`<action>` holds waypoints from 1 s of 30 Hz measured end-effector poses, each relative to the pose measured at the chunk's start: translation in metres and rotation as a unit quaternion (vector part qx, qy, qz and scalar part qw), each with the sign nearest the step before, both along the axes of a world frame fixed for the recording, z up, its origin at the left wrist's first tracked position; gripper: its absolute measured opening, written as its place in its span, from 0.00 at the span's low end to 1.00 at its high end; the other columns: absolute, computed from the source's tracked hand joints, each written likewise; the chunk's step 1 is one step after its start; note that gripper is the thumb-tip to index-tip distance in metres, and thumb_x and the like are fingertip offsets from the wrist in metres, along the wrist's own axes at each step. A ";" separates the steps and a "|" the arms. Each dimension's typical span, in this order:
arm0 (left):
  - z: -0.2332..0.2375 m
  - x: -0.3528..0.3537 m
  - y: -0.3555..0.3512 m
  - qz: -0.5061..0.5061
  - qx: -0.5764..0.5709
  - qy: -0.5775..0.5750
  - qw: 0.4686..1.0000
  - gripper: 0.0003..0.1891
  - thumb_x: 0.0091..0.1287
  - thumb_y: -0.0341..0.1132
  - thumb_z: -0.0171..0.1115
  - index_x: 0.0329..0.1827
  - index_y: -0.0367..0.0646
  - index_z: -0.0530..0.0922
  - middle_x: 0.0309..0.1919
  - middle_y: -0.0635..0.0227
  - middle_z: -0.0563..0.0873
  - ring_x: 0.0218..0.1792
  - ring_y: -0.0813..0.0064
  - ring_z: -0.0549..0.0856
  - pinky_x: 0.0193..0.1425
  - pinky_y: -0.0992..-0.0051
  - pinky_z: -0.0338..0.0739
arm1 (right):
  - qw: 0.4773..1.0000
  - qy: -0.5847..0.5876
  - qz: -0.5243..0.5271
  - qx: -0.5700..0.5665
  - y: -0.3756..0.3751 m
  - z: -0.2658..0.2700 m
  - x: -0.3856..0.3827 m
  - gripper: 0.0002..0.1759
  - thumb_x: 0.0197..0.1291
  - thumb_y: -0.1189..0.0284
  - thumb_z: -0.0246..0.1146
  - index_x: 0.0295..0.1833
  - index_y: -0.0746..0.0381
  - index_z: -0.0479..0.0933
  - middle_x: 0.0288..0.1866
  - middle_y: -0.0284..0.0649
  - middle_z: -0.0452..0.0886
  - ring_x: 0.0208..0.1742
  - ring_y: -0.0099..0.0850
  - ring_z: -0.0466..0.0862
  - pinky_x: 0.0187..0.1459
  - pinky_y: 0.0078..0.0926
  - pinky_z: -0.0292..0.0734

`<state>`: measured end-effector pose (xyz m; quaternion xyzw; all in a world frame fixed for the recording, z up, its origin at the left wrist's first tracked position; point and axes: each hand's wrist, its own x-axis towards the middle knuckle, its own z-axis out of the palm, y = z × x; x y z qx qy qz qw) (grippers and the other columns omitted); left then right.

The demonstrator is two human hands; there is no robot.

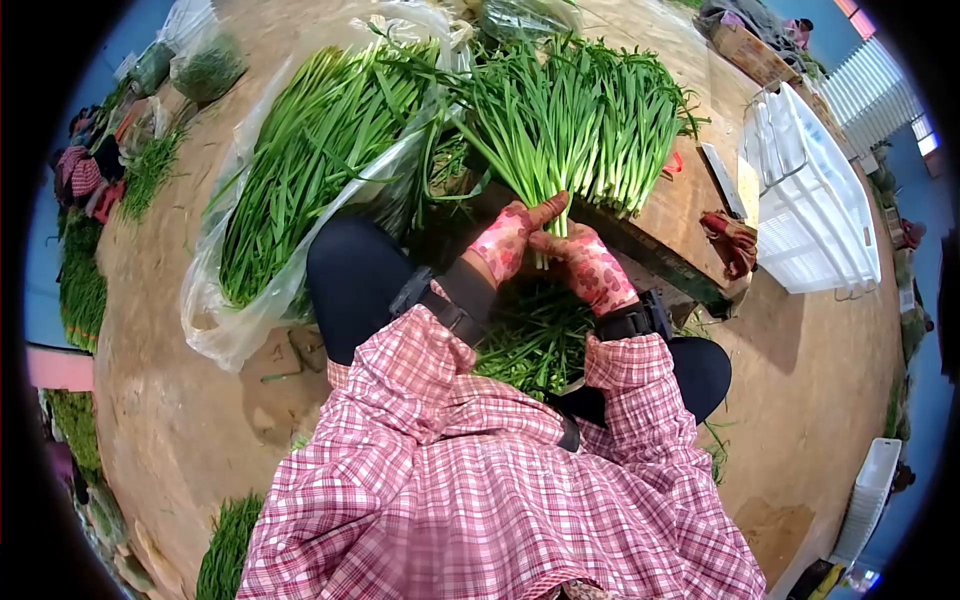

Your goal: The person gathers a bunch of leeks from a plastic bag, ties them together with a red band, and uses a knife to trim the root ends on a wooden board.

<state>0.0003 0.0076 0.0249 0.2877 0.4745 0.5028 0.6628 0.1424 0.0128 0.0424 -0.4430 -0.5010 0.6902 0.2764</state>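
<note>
My left hand (503, 240), in a pink patterned glove with stained fingertips, is closed round the pale stalks of a bunch of garlic chives (535, 165). Just below it, my right hand (590, 268), gloved alike, grips the lower stalk ends from the other side. The bunch's long flat leaves fan out away from me. To its right, more garlic chives (635, 130) lie side by side on a low wooden table (690, 235). A clear plastic bag (225, 325) full of long green leaves lies open at my left. The fingers' undersides are hidden.
On the table's right side lie a knife (723, 180) and a dark red glove (735, 240). White plastic crates (815, 200) stand beyond it. Loose leaves (540, 335) cover the ground between my knees. Other people (85, 175) sit at the far left among green piles.
</note>
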 end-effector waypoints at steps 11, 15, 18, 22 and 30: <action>0.068 -0.013 -0.009 0.039 0.172 -0.013 0.984 0.36 0.68 0.50 0.63 0.74 0.46 0.58 0.31 0.67 0.77 0.27 0.74 0.80 0.28 0.73 0.75 | 0.832 0.517 0.012 -0.201 0.004 0.022 -0.003 0.17 0.61 0.78 0.60 0.55 0.73 0.73 0.45 0.48 0.80 0.41 0.34 0.77 0.46 0.30 0.75; -0.016 -0.018 0.000 -0.094 -0.064 -0.343 0.933 0.25 0.66 0.59 0.61 0.47 0.43 0.77 0.24 0.76 0.72 0.17 0.79 0.69 0.20 0.77 0.67 | 0.774 0.540 -0.015 -0.329 -0.010 -0.027 0.000 0.23 0.61 0.79 0.59 0.59 0.78 0.66 0.48 0.48 0.74 0.40 0.31 0.74 0.41 0.26 0.73; -0.059 -0.004 0.015 -0.188 -0.043 -0.409 0.892 0.37 0.68 0.59 0.57 0.68 0.36 0.68 0.58 0.53 0.79 0.55 0.57 0.81 0.54 0.60 0.80 | 0.826 0.455 -0.042 -0.330 -0.022 -0.036 0.000 0.22 0.69 0.66 0.57 0.57 0.75 0.70 0.45 0.47 0.78 0.40 0.34 0.79 0.40 0.27 0.76; -0.033 0.002 -0.001 -0.230 -0.033 -0.427 0.874 0.35 0.70 0.55 0.56 0.72 0.38 0.64 0.66 0.54 0.75 0.63 0.55 0.77 0.65 0.55 0.74 | 0.951 0.201 0.022 -0.235 -0.028 0.000 0.019 0.33 0.70 0.44 0.51 0.52 0.67 0.76 0.40 0.45 0.84 0.37 0.36 0.86 0.33 0.27 0.79; -0.036 0.014 -0.002 -0.142 -0.019 -0.310 0.940 0.19 0.68 0.36 0.62 0.59 0.35 0.77 0.43 0.58 0.87 0.44 0.64 0.87 0.52 0.66 0.84 | 0.932 -0.333 0.035 0.135 -0.027 0.050 0.046 0.30 0.59 0.45 0.64 0.39 0.65 0.82 0.26 0.41 0.83 0.26 0.33 0.84 0.30 0.29 0.78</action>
